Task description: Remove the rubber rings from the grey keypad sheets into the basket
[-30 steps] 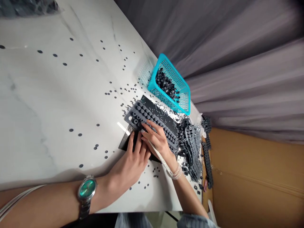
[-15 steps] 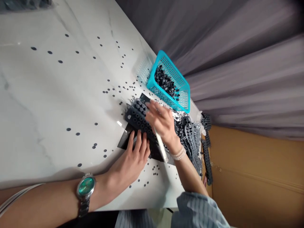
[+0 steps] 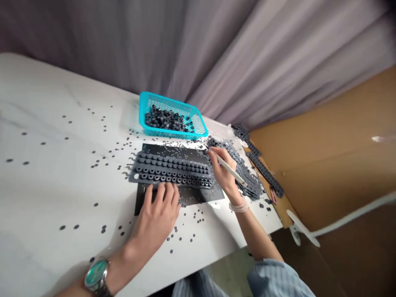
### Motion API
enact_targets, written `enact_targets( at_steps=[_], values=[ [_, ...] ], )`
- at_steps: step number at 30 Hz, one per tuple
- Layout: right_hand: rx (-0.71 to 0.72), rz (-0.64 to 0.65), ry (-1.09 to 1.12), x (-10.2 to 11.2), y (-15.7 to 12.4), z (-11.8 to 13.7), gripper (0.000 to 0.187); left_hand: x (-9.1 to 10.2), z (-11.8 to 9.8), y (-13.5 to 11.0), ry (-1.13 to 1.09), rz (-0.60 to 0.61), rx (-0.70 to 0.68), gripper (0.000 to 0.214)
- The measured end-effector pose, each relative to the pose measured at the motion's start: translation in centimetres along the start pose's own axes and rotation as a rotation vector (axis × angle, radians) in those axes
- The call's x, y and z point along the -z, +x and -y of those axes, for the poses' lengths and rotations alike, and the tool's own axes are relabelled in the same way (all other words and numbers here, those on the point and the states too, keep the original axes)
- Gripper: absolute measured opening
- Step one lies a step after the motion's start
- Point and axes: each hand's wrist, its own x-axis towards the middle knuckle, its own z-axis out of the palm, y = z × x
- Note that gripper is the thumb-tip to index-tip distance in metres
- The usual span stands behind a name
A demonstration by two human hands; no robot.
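A dark grey rubber sheet (image 3: 173, 169) with rows of small round pieces lies on a black mat (image 3: 198, 196) on the white marble table (image 3: 62, 173). My left hand (image 3: 156, 216) lies flat with fingers spread, pressing the sheet's near edge. My right hand (image 3: 224, 173) is closed round a thin white stick tool (image 3: 230, 170) at the sheet's right end. A turquoise basket (image 3: 171, 117) holding several loose black rings stands just behind the sheet.
Small black discs (image 3: 102, 159) are scattered over the table. A pile of used grey sheets (image 3: 247, 177) lies at the table's right end, with strips over a brown cardboard surface (image 3: 324, 165). Grey curtains (image 3: 216, 53) hang behind. A white cable (image 3: 340, 220) runs at right.
The camera view has swung round, so the table now looks level. My right hand has moved from the sheet's middle to its right end, still holding the stick. My left hand stays pressing the sheet.
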Motion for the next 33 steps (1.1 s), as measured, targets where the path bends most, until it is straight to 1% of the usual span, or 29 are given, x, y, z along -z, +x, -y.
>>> enact_targets(
  at_steps=[3, 6, 9, 12, 15, 17, 19, 20, 22, 24, 25, 27, 28, 30, 33],
  values=[
    [-0.190, -0.086, 0.072, 2.4, -2.3, -1.8, 0.026, -0.6, 1.6, 1.0, 0.035, -0.036, -0.031, 0.044],
    [-0.255, -0.101, 0.084, 3.8, -4.0, -3.0, 0.029, -2.0, 3.4, 2.0, 0.084, -0.034, -0.002, 0.046],
    [-0.247, -0.091, 0.074, 4.6, -5.2, -4.0, 0.029, -3.3, 5.2, 2.4, 0.080, 0.042, -0.035, 0.050],
    [-0.226, -0.075, 0.090, 4.8, -6.0, -4.9, 0.028, -3.8, 7.2, 2.3, 0.100, 0.126, -0.091, 0.059],
    [-0.189, -0.033, 0.108, 4.3, -6.7, -5.9, 0.025, -3.2, 9.0, 2.3, 0.162, 0.154, -0.103, 0.069],
    [-0.136, 0.019, 0.094, 3.8, -7.1, -6.5, 0.024, -2.3, 9.2, 2.3, 0.199, 0.148, -0.090, 0.069],
    [-0.056, 0.094, 0.081, 3.4, -7.4, -7.0, 0.023, -1.2, 8.2, 2.6, 0.228, 0.142, -0.094, 0.065],
    [-0.011, 0.135, 0.081, 3.3, -7.5, -7.2, 0.022, -0.7, 7.1, 2.9, 0.236, 0.138, -0.114, 0.063],
    [0.076, 0.209, 0.081, 3.0, -7.6, -7.5, 0.022, -0.1, 4.1, 3.7, 0.231, 0.116, -0.155, 0.059],
    [0.149, 0.265, 0.060, 2.9, -7.5, -7.7, 0.023, -0.1, 0.6, 4.8, 0.151, 0.120, -0.265, 0.052],
    [0.177, 0.282, 0.042, 2.8, -7.4, -7.7, 0.023, -0.3, -1.1, 5.5, 0.108, 0.117, -0.300, 0.048],
    [0.223, 0.305, 0.006, 2.5, -7.3, -7.7, 0.024, -1.1, -3.7, 6.7, 0.042, 0.107, -0.315, 0.046],
    [0.240, 0.308, -0.007, 2.4, -7.2, -7.7, 0.023, -1.5, -4.6, 7.1, 0.023, 0.104, -0.304, 0.045],
    [0.268, 0.307, -0.023, 2.0, -7.2, -7.8, 0.022, -2.3, -5.6, 7.8, 0.000, 0.102, -0.270, 0.044],
    [0.320, 0.304, -0.045, 1.6, -7.2, -7.8, 0.019, -3.2, -5.7, 7.9, -0.020, 0.101, -0.248, 0.043]
  ],
)
